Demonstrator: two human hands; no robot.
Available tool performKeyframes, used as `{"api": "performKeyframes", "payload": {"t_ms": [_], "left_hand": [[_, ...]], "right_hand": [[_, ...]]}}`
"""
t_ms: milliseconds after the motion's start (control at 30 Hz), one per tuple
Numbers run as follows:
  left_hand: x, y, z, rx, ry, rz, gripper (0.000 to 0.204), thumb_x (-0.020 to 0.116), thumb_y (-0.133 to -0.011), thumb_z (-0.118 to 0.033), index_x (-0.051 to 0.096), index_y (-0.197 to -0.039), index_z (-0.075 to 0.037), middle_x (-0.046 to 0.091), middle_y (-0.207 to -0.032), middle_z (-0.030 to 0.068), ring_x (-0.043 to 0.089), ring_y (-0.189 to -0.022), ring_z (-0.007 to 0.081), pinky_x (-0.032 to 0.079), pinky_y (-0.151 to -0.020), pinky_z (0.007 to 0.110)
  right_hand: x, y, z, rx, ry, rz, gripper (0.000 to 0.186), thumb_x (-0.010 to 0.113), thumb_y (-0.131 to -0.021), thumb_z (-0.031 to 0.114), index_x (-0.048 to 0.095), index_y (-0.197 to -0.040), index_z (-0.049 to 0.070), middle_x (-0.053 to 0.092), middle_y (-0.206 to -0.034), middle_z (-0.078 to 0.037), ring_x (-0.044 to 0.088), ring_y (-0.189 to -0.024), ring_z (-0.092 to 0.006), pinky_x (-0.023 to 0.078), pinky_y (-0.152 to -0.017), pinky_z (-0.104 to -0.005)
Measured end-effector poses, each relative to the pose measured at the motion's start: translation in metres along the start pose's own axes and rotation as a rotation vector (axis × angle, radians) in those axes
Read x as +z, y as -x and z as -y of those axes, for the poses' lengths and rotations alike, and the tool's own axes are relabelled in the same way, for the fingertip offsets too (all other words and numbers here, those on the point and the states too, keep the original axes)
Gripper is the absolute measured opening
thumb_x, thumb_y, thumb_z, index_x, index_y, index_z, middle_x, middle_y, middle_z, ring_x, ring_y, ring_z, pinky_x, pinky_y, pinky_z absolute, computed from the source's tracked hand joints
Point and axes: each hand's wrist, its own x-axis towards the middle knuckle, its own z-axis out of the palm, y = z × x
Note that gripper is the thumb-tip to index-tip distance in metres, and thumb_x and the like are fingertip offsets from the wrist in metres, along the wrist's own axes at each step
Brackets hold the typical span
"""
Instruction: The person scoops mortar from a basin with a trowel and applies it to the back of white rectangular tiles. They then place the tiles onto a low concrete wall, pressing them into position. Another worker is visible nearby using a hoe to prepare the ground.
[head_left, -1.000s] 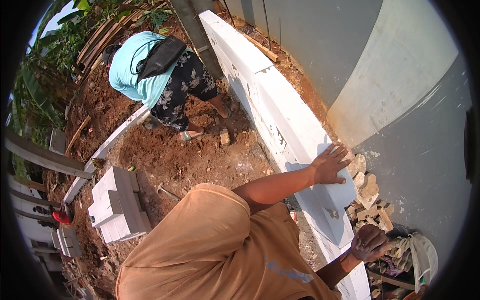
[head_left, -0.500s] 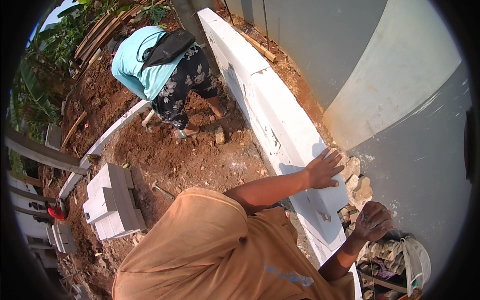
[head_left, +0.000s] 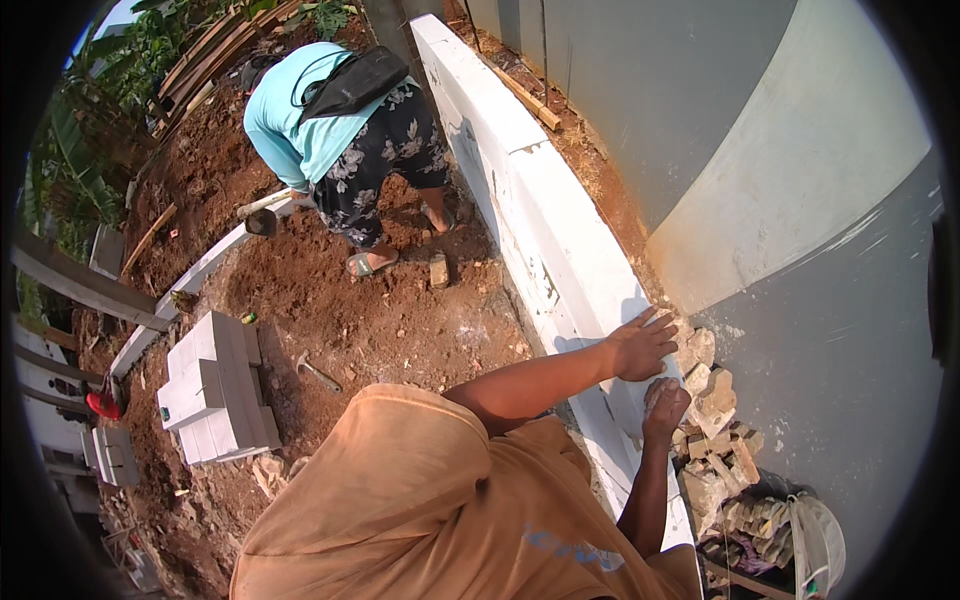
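My left hand [head_left: 645, 345] lies flat with fingers spread on the top of a long, low white wall [head_left: 520, 190]. Just below it, my right hand [head_left: 665, 403] rests on the same wall top with its fingers curled in; nothing shows inside them. A pile of broken pale stone rubble [head_left: 715, 440] lies right beside both hands, between the white wall and a tall grey wall [head_left: 700, 110]. My orange shirt fills the lower middle of the view.
Another person [head_left: 330, 130] in a light-blue top bends over the red soil further back. A stack of white blocks [head_left: 215, 390] sits at left, with a hammer [head_left: 318, 372] on the ground nearby. A white bucket-like object [head_left: 818, 545] stands at lower right.
My right hand has risen from the rubble at lower right to the wall top, close under my left hand. The left hand has stayed on the wall.
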Motion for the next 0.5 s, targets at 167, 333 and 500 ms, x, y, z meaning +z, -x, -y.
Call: {"api": "performKeyframes", "payload": {"t_ms": [167,333,500], "left_hand": [[0.008,0.004,0.009,0.001,0.011,-0.065,0.049,0.060,-0.092,-0.037,0.059,-0.131,-0.006,0.047,-0.147,0.0141,0.027,-0.150,0.0333,0.009,-0.125,0.053],[-0.013,-0.014,0.010,0.035,-0.008,0.137,0.054,0.056,-0.095,-0.037,0.054,-0.139,-0.006,0.044,-0.153,0.0155,0.022,-0.152,0.0353,0.010,-0.125,0.054],[-0.005,-0.018,0.017,0.012,0.000,0.121,0.052,0.055,-0.094,-0.038,0.056,-0.136,-0.007,0.048,-0.149,0.0152,0.024,-0.151,0.0358,0.009,-0.124,0.054]], "right_hand": [[0.000,-0.021,0.078,-0.215,-0.341,0.020,0.061,0.050,-0.104,0.047,0.042,-0.059,0.007,0.041,-0.050,-0.003,0.039,-0.045,-0.0118,0.027,-0.046,-0.0260],[0.009,-0.010,0.003,-0.054,0.224,0.068,0.057,0.049,-0.104,0.043,0.044,-0.061,0.006,0.042,-0.052,-0.001,0.038,-0.049,-0.0109,0.027,-0.048,-0.0288],[0.006,-0.006,0.008,0.036,0.139,0.061,0.054,0.048,-0.104,0.039,0.046,-0.062,0.005,0.046,-0.053,-0.002,0.041,-0.049,-0.0114,0.027,-0.048,-0.0292]]}}
